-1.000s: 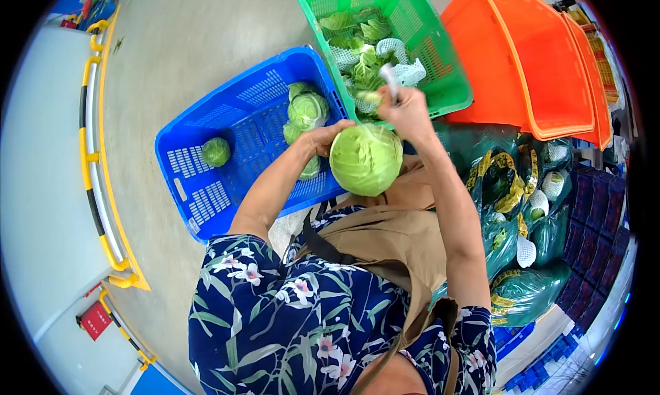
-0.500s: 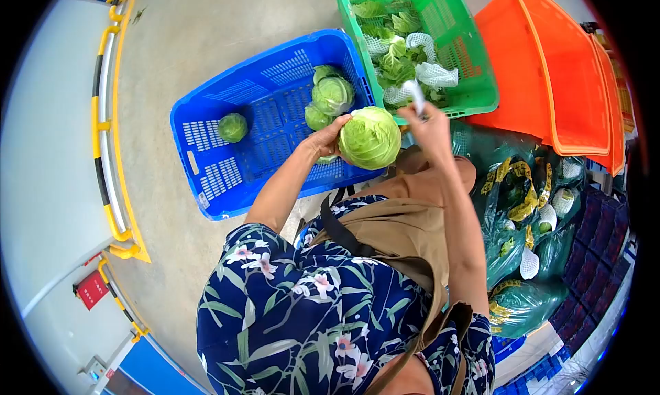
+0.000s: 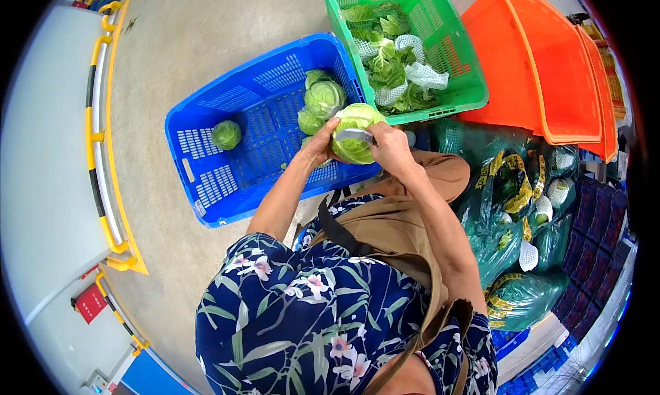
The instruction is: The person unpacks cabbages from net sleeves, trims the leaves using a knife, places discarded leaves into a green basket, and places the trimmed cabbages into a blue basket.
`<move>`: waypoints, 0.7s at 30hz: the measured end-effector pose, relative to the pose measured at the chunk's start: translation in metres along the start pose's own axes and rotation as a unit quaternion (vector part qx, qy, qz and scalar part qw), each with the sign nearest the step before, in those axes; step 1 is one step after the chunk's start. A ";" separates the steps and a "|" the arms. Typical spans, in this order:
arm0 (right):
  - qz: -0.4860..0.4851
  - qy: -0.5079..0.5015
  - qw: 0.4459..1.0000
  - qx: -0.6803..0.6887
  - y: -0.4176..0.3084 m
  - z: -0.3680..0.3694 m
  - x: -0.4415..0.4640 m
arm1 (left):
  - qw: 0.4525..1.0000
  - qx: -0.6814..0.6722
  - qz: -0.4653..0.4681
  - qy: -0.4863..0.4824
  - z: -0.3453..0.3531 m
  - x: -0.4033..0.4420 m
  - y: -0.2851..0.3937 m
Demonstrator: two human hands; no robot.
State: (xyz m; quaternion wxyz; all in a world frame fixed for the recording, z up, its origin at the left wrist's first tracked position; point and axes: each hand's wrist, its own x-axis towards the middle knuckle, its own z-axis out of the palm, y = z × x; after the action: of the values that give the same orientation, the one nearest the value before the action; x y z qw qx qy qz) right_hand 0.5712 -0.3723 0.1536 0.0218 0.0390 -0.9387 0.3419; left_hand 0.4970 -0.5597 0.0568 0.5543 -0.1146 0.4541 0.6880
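Observation:
My left hand [image 3: 322, 145] grips a pale green cabbage [image 3: 352, 113] from its left side, above the near right corner of the blue crate [image 3: 180, 110]. In my right hand [image 3: 392, 147] is a knife [image 3: 355, 134], its short curved blade lying across the face of the cabbage. Whether the edge cuts in, I cannot tell. Inside the blue crate, a cabbage [image 3: 324, 98] and a smaller one [image 3: 310, 121] sit close together on the right. Another small cabbage [image 3: 226, 135] rests at the left end. My hands partly cover one more below.
A green crate [image 3: 474, 96] with loose leaves [image 3: 389, 70] and white foam nets [image 3: 426, 76] adjoins the blue one. Orange bins [image 3: 509, 72] stand right of it. Dark green plastic bags [image 3: 529, 305] lie by my right side. A yellow-black rail [image 3: 95, 140] runs along the left.
My right hand has moved left with the knife, from beside the green crate onto the cabbage. The cabbage has shifted slightly left in my left hand.

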 end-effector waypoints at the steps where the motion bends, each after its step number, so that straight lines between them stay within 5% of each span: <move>1: -0.023 -0.005 0.999 0.027 -0.003 0.000 -0.003 | 1.000 -0.006 0.001 0.005 0.001 -0.002 -0.003; 3: -0.042 0.014 0.992 0.121 -0.009 0.008 -0.011 | 0.999 -0.030 -0.001 0.022 -0.002 0.001 -0.012; 6: 0.273 0.002 0.839 0.472 -0.042 -0.026 -0.008 | 0.994 -0.109 0.020 0.008 -0.014 0.006 -0.027; 8: 0.271 0.141 0.798 0.520 -0.016 -0.029 0.002 | 0.986 -0.159 0.006 0.059 -0.021 -0.001 -0.029; 12: 0.346 0.207 0.719 0.566 0.043 -0.070 0.007 | 0.953 -0.254 0.026 0.164 -0.031 -0.026 -0.037; 17: 0.361 0.306 0.734 0.487 0.091 -0.127 -0.046 | 0.926 -0.300 0.137 0.182 -0.098 -0.022 -0.093; 21: 0.403 0.394 0.708 0.425 0.113 -0.160 -0.137 | 0.860 -0.447 0.064 0.239 -0.163 -0.005 -0.116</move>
State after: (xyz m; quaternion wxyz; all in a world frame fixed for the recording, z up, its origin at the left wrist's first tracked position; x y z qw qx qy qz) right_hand 0.7000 -0.1752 0.1941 0.2309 -0.4762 -0.5269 0.6650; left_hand 0.5433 -0.6886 -0.0893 0.2725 -0.4816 0.2228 0.8026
